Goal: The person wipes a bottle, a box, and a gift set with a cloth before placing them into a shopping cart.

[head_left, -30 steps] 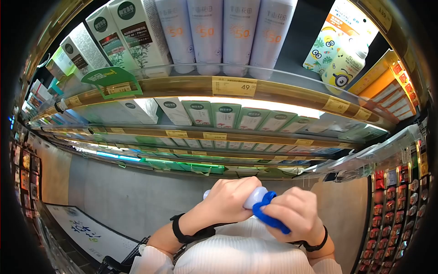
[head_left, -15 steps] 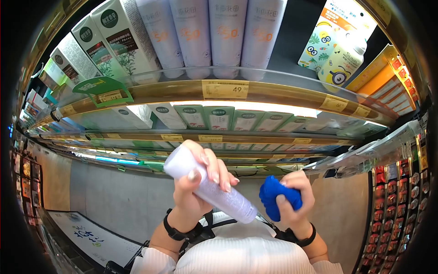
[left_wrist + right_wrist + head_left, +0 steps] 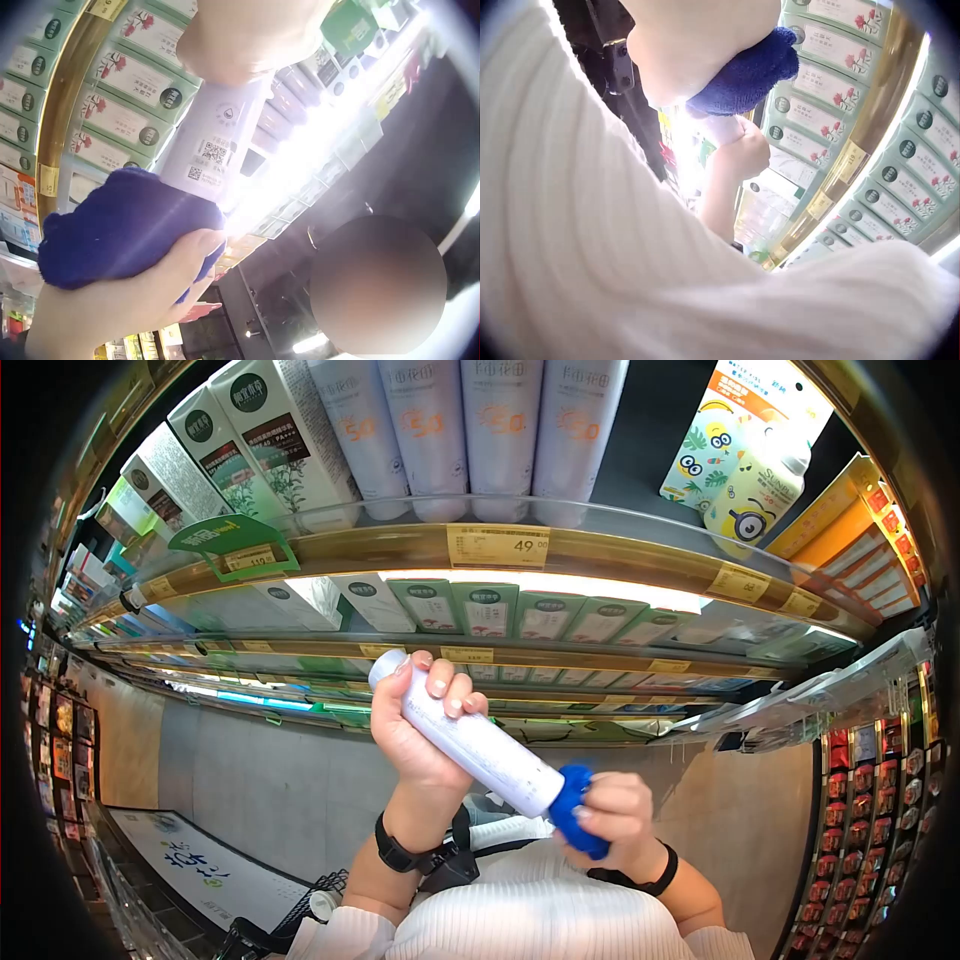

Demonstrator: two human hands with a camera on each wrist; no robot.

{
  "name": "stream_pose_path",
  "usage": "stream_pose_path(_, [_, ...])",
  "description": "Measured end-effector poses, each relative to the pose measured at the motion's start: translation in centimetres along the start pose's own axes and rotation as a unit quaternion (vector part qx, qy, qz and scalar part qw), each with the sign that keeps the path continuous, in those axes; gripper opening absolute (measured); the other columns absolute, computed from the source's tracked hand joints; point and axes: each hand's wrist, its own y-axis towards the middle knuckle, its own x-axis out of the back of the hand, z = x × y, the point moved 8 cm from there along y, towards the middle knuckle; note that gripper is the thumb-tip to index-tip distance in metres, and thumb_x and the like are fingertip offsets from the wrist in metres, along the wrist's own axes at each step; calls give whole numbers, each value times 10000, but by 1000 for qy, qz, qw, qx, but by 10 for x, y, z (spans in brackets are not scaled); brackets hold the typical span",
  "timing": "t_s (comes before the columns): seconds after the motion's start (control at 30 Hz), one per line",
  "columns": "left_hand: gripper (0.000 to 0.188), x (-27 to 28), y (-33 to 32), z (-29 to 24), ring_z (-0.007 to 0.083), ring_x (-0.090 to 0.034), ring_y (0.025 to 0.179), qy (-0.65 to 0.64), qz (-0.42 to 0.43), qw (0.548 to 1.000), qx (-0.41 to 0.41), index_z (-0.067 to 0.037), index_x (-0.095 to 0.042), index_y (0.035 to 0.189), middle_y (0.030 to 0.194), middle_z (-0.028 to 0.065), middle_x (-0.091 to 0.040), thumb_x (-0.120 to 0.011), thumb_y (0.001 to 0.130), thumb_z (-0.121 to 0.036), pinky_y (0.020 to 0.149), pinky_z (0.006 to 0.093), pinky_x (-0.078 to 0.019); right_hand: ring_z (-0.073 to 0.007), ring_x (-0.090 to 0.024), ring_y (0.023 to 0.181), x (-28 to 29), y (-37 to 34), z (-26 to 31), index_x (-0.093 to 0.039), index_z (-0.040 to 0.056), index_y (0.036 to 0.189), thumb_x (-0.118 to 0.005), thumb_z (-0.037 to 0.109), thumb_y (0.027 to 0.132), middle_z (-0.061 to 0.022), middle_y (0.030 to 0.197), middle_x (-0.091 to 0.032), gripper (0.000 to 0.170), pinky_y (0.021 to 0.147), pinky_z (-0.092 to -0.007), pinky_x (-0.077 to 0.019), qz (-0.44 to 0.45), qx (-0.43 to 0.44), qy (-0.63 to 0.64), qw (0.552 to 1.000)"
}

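A pale lavender spray bottle [image 3: 480, 755] slants across the head view in front of the chest. My left hand [image 3: 412, 725] grips it near its upper-left end, fingers wrapped over the top side. My right hand [image 3: 622, 812] holds a bunched blue cloth [image 3: 573, 812] against the bottle's other end. In the left wrist view, the cloth [image 3: 127, 229] covers that end of the bottle [image 3: 211, 142], just past a printed QR code. The right thumb presses on the cloth there. The right wrist view shows the cloth [image 3: 742, 79] under my right hand [image 3: 701, 45].
Similar lavender bottles [image 3: 500, 435] stand on the top shelf, above a price tag [image 3: 497, 546]. Green and white boxes [image 3: 545, 615] line the shelf below. A bottle with a cartoon print [image 3: 755, 500] stands at the right. A display rack [image 3: 855, 830] rises along the right side.
Half a second ago the cloth was apart from the bottle; now it is against its lower-right end. The left hand has turned the bottle since one second ago, when both hands were close together.
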Motion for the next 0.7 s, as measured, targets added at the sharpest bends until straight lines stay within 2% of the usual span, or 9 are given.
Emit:
stream_pose_path(0.13, [151,10,-3,15,106,-412,532,-22,-1,999,38,-94,-494,879,657,-7,-427,-570,825,-212,562,260,-434,-199,-562,713,-4,-4,21,-575,77,966,-756,104,675,-33,865,-581,344,577,-299,-549,-52,91,-33,994])
stream_pose_path(0.23, [148,14,-5,23,103,-401,513,-67,-9,996,61,-92,-494,877,648,-8,-428,-563,823,-212,550,262,-428,-199,-557,714,5,0,25,-571,67,968,-745,72,669,-35,869,-582,346,586,-295,-555,-75,91,-85,989])
stream_pose_path(0.27, [148,14,-6,24,103,-401,513,-66,-7,996,59,-92,-494,877,648,-8,-428,-563,823,-212,550,262,-428,-209,-555,713,6,-4,20,-573,69,956,-745,61,645,-41,878,-581,355,558,-298,-529,-74,73,-83,991])
stream_pose_path(0.33, [158,4,-9,20,101,-386,497,-61,74,995,37,-88,-497,879,642,-8,-425,-560,826,-223,541,265,-423,-215,-556,715,9,-13,11,-575,70,946,-753,67,627,-43,877,-581,366,544,-302,-511,-63,33,-86,994])
stream_pose_path(0.4, [161,2,-15,20,100,-386,500,-34,76,997,10,-85,-500,880,641,-9,-422,-558,828,-226,540,266,-422,-227,-562,690,8,-21,-7,-575,71,922,-776,89,586,-50,860,-586,391,513,-313,-466,-49,-34,-58,997])
stream_pose_path(0.47, [165,4,-19,18,99,-386,502,-6,77,997,-19,-83,-503,880,639,-10,-419,-555,829,-230,540,266,-421,-223,-564,670,7,-25,-5,-575,71,918,-776,87,589,-48,851,-591,386,517,-309,-472,-28,-34,-23,999])
stream_pose_path(0.57, [135,31,-27,22,127,-429,519,-1,6,1000,-24,-121,-511,877,638,-1,-434,-527,833,-248,566,304,-450,-214,-566,622,4,-25,-1,-580,72,905,-773,85,596,-44,831,-600,364,523,-297,-485,1,-24,37,999])
stream_pose_path(0.63, [167,54,-35,28,100,-395,521,-33,-74,997,-8,-85,-511,890,645,-13,-409,-542,841,-241,547,265,-428,-206,-571,632,0,-27,0,-584,77,898,-778,90,601,-45,821,-597,355,522,-292,-489,11,-12,81,997])
stream_pose_path(0.7, [198,71,-45,22,102,-399,536,-24,-108,993,-29,-89,-504,907,653,-12,-406,-556,854,-272,559,264,-433,-214,-571,627,-8,-35,-3,-585,74,903,-781,88,600,-59,821,-604,361,533,-299,-489,22,-23,113,993])
